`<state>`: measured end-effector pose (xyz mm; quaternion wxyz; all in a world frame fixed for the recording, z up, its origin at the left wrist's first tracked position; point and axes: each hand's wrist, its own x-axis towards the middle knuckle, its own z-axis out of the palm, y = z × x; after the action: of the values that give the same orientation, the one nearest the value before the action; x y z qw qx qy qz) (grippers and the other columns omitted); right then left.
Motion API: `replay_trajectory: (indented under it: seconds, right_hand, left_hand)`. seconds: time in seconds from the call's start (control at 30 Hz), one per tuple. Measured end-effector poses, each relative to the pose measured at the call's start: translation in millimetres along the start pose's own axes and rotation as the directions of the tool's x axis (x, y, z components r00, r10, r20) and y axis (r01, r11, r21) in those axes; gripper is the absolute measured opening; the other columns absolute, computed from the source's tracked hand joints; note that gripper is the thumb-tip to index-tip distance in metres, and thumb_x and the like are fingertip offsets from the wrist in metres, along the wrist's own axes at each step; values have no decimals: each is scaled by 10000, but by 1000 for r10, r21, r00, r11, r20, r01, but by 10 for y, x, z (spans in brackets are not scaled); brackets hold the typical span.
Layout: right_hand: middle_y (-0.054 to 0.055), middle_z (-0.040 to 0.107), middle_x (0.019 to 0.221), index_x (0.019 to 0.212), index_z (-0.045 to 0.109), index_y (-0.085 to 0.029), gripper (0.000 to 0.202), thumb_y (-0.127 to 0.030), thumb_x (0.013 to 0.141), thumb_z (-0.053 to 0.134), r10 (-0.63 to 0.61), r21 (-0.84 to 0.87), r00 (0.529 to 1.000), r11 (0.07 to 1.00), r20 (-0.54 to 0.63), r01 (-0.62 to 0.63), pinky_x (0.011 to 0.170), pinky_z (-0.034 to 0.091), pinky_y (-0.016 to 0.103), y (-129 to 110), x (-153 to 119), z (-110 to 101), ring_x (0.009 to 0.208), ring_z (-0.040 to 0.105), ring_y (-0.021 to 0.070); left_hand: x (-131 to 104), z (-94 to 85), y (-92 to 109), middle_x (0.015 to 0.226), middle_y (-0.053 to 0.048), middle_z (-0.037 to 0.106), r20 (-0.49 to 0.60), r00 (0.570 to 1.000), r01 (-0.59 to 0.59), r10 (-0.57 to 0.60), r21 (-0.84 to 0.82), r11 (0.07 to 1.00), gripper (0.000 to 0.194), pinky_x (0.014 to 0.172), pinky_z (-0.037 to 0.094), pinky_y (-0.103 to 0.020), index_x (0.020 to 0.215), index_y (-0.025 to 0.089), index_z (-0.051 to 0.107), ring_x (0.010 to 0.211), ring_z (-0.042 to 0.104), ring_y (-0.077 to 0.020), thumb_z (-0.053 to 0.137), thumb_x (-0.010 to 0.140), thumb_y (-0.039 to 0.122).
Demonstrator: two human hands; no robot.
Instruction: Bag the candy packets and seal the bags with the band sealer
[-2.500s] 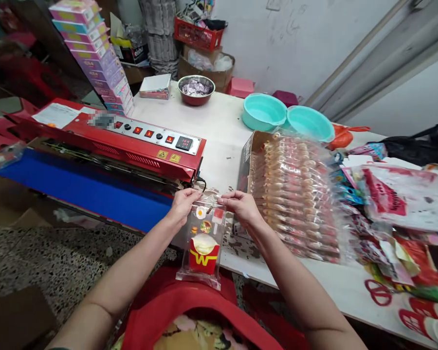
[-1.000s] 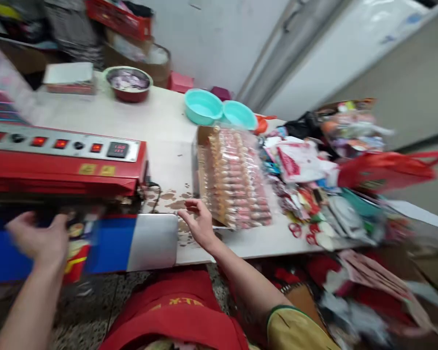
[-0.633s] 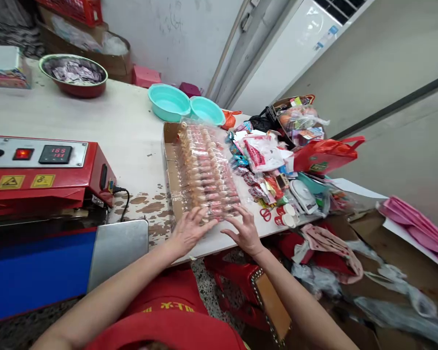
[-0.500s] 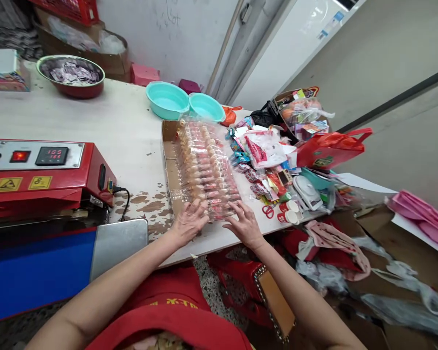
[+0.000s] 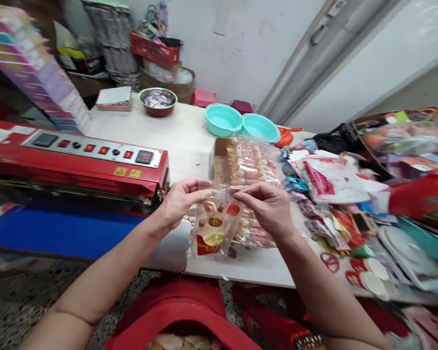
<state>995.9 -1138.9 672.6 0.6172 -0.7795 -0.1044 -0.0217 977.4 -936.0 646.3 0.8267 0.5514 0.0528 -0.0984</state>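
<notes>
Between my hands hangs a clear plastic packet with small rounded pieces and a red and yellow print inside. My left hand pinches its top edge at the left corner. At the right corner, my right hand grips the same edge between thumb and fingers. Behind the packet lies a cardboard box filled with rows of similar clear packets; my hands and the held packet cover its near part.
To the left stands a red sealing machine with lit switches and a blue belt. Two turquoise basins and a bowl of sachets sit farther back. Bags, paper cups and red scissors crowd the right side.
Both hands have risen from the rows of packets, and one packet is now held up between them. The view has turned left, showing more of the red machine.
</notes>
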Motion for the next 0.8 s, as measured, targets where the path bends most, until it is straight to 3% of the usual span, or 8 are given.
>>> replay_trajectory:
  seconds: [0.07, 0.17, 0.33, 0.43, 0.5, 0.57, 0.7, 0.8]
  right_hand:
    - [54, 741, 759, 685, 723, -205, 215, -384, 622, 824, 92, 79, 995, 992, 40, -95, 656, 566, 342, 161, 66, 270, 693, 674, 207]
    - [56, 735, 727, 664, 719, -188, 252, -389, 578, 845, 209, 146, 969, 963, 129, -227, 623, 551, 306, 445, 58, 644, 652, 657, 183]
    - [39, 712, 660, 640, 704, -180, 310, -398, 502, 875, 347, 188, 915, 904, 205, -384, 591, 540, 292, 803, -55, 1113, 599, 635, 167]
    - [36, 700, 632, 632, 693, -170, 331, -391, 481, 887, 398, 211, 897, 876, 193, -434, 583, 535, 285, 914, -102, 1259, 580, 632, 161]
    - [36, 699, 633, 636, 693, -166, 335, -383, 475, 891, 415, 215, 889, 866, 193, -451, 576, 528, 274, 966, -125, 1313, 573, 629, 154]
    - [35, 696, 626, 628, 688, -166, 342, -382, 465, 896, 428, 222, 881, 856, 204, -467, 562, 523, 270, 1007, -143, 1351, 562, 625, 151]
    - [35, 696, 627, 618, 676, -170, 367, -408, 449, 898, 457, 225, 861, 836, 222, -501, 568, 543, 290, 1057, -163, 1425, 565, 634, 164]
    - [39, 703, 637, 626, 668, -169, 388, -423, 445, 898, 450, 221, 857, 835, 249, -503, 587, 558, 304, 1075, -175, 1495, 577, 647, 173]
  left_hand:
    - [-39, -217, -57, 808, -90, 705, -112, 990, 83, -87, -36, 996, 308, 631, 498, -255, 847, 97, 707, 691, 640, -163, 794, 607, 270]
    - [-95, -521, -234, 760, -89, 704, -289, 938, 170, -191, -99, 981, 263, 567, 483, -252, 737, 103, 689, 625, 635, -161, 800, 573, 277]
    - [-207, -833, -647, 642, -37, 654, -530, 832, 112, -163, -127, 986, 279, 491, 416, -213, 690, 135, 601, 540, 589, -128, 790, 575, 303]
    - [-357, -880, -851, 784, -28, 674, -487, 865, 66, -124, -133, 989, 435, 555, 458, -217, 929, 173, 565, 635, 624, -138, 795, 582, 300]
    - [-468, -890, -947, 904, -33, 674, -423, 898, 80, -118, -107, 991, 614, 626, 494, -235, 1084, 209, 490, 741, 648, -158, 803, 556, 219]
    - [-550, -918, -1004, 940, -39, 667, -407, 906, 93, -119, -84, 992, 706, 661, 510, -252, 1140, 222, 431, 806, 654, -178, 788, 535, 149]
    - [-587, -1079, -998, 955, -59, 680, -397, 900, 117, -179, -176, 977, 704, 676, 519, -266, 1145, 207, 467, 846, 659, -197, 807, 530, 176]
    - [-533, -1241, -950, 926, -80, 695, -361, 889, 199, -284, -253, 947, 533, 642, 518, -265, 1045, 162, 608, 775, 661, -180, 814, 579, 318]
